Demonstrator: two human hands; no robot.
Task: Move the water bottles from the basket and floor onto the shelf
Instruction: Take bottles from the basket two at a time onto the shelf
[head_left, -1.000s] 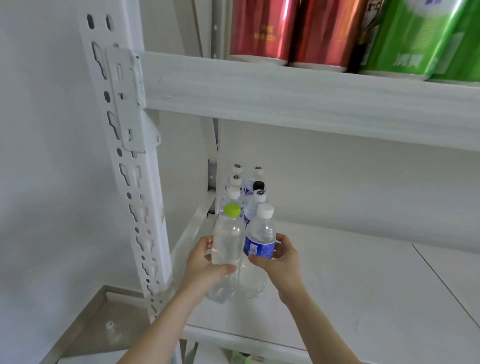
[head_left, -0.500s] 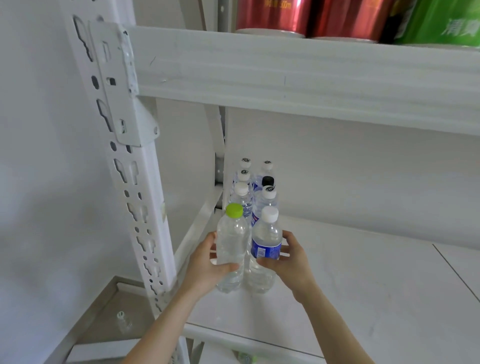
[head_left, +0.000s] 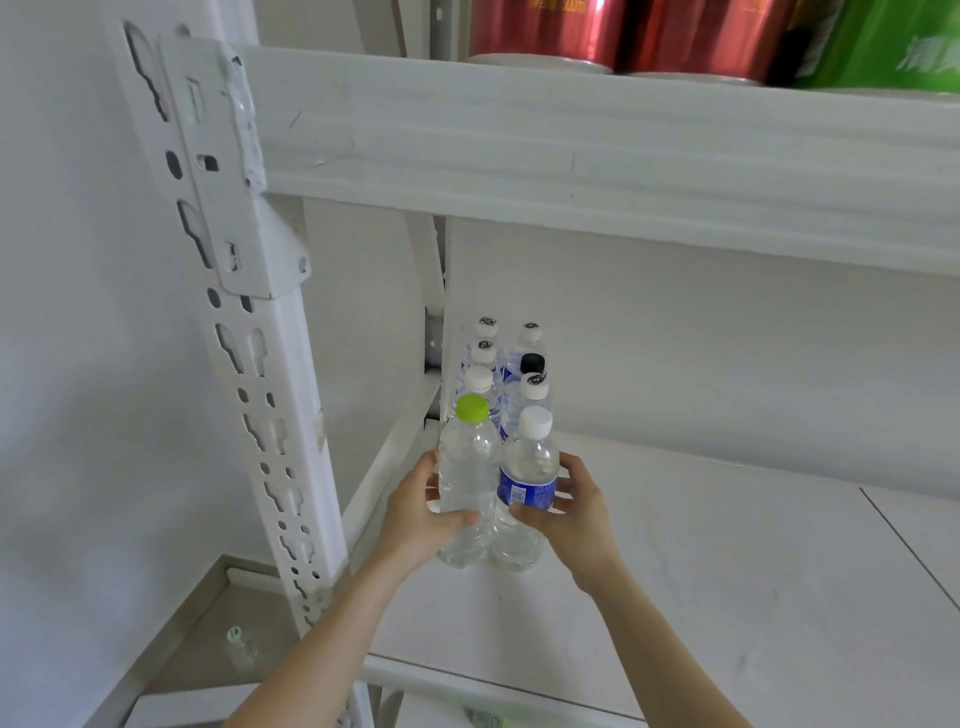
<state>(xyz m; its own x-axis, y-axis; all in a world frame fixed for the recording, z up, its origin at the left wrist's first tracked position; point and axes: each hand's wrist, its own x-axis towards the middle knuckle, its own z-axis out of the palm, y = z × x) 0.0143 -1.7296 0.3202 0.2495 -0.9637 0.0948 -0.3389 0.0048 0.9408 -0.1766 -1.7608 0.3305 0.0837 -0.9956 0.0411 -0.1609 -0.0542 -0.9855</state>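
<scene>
Two clear water bottles stand side by side on the white shelf board (head_left: 675, 571) near its left end. My left hand (head_left: 415, 512) is wrapped around the green-capped bottle (head_left: 467, 467). My right hand (head_left: 574, 512) holds the white-capped bottle with a blue label (head_left: 527, 478). Both bottle bases rest on the board. Behind them, in the back left corner, stand two rows of several more water bottles (head_left: 511, 364), most with white caps and one with a black cap.
A white perforated upright post (head_left: 249, 364) rises left of my hands. The upper shelf beam (head_left: 597, 150) crosses overhead, with red cans (head_left: 545, 26) and a green can (head_left: 893, 41) on it. One bottle (head_left: 239, 644) lies on the floor at lower left.
Both hands have pushed the two bottles a little farther back on the shelf, toward the rows of bottles. The view has tipped slightly down.
</scene>
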